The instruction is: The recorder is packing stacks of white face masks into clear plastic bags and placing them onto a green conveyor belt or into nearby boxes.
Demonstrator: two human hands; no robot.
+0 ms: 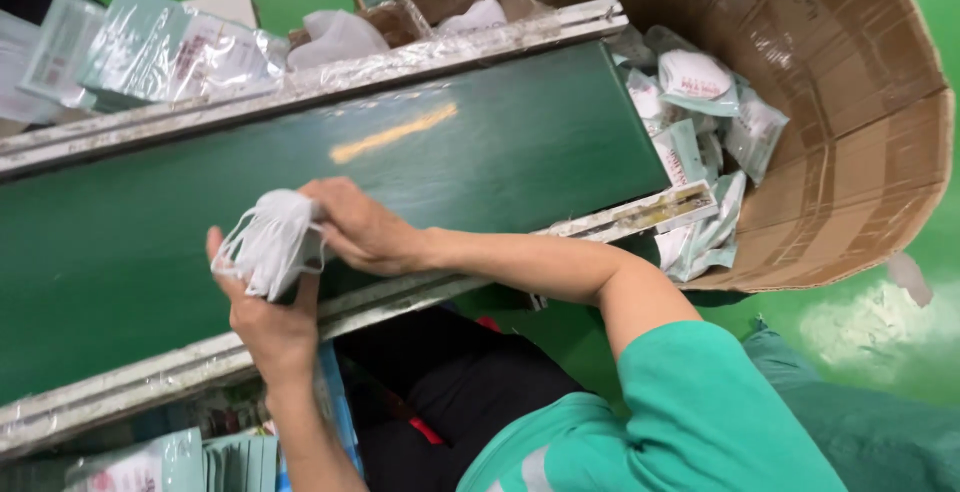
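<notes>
Left hand fingers grip white mask stack, right hand pinching its edge; loose ear loops beside the fingertips could snag, spilling masks onto green belt.

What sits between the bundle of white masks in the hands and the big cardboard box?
In the head view, only the bare green conveyor belt lies between the white masks and the cardboard box.
</notes>
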